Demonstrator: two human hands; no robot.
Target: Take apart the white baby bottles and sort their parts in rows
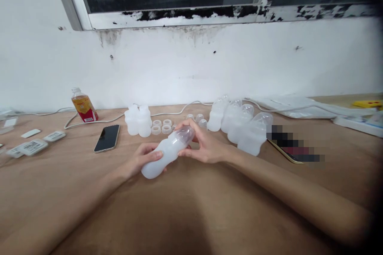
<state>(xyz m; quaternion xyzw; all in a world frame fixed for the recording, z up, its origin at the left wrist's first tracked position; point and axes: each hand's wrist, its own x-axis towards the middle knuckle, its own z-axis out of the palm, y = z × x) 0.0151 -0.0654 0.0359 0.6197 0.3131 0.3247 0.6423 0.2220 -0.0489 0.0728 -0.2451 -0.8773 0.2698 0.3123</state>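
Note:
A milky white baby bottle [163,158] lies tilted between my hands above the table, its clear dome cap [186,134] pointing up and right. My left hand [146,156] is wrapped round the bottle's body, thumb on top. Around the cap end, the fingers of my right hand [203,143] are closed, with the thumb below near the bottle's neck. Just behind stand several uncapped bottle bodies [138,121], several translucent rings [161,126] and several small clear domes [201,119]. To the right, several bottles with clear caps [239,123] stand in a slanting row.
A dark-screened phone [107,138] lies left of the bottles, and a drink bottle [84,105] stands behind it. Labelled packets [34,147] lie far left. At right are a second, partly blurred phone [289,151] and plastic bags [296,106]. A white cable [182,108] runs along the wall.

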